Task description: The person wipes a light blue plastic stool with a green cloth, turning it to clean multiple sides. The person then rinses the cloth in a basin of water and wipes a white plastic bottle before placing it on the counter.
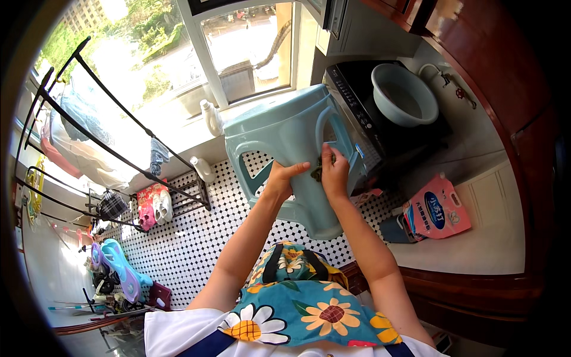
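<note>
A light blue plastic stool [290, 129] is held up tilted in front of me, one leg pointing towards my apron. My left hand [282, 178] grips the stool's side near a cut-out, the thumb lying along the leg. In my right hand [335, 175] is a bunched dark green cloth [317, 172], pressed against the edge of the same leg beside another opening. Part of the cloth is hidden under the fingers. The floral apron [312, 314] hangs below my forearms.
A black washing machine [350, 80] stands right of the stool, close to it, with a pale basin [384, 100] on top. A pink bag [439, 209] rests at right. Left are a clothes rack [105, 154], white shoes [163, 207] and a bottle [202, 169]; another bottle [211, 117] stands on the sill.
</note>
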Motion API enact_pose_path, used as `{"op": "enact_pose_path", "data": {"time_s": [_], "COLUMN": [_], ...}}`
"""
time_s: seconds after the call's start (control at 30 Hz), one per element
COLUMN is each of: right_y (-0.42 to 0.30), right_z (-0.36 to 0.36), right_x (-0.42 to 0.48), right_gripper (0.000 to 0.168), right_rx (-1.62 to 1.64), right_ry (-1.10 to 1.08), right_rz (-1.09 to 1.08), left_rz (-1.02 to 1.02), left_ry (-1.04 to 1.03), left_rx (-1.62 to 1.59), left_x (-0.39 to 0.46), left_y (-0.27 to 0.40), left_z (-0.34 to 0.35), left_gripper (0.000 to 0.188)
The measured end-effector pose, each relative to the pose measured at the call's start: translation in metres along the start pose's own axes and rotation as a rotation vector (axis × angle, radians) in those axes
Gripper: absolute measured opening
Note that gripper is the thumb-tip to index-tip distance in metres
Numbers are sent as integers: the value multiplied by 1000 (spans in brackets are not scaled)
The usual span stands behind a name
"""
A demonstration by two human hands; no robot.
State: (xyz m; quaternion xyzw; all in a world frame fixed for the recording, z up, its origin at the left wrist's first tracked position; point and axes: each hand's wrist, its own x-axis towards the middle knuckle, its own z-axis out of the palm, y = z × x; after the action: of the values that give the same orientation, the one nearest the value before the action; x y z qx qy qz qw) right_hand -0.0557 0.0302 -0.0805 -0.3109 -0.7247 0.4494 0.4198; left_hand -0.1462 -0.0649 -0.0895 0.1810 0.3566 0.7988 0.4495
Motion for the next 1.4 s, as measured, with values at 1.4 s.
{"op": "enact_pose_path", "data": {"time_s": [1.4], "right_y": [67], "right_z": [-72], "right_x": [0], "right_gripper": [10], "right_rx": [-71], "right_ry": [-465], "right_rz": [-341], "left_rz": [2], "left_ry": [-216], "left_rx": [-49], "left_x": [41], "left_y": [15], "left_z": [-19], "left_gripper": [54]}}
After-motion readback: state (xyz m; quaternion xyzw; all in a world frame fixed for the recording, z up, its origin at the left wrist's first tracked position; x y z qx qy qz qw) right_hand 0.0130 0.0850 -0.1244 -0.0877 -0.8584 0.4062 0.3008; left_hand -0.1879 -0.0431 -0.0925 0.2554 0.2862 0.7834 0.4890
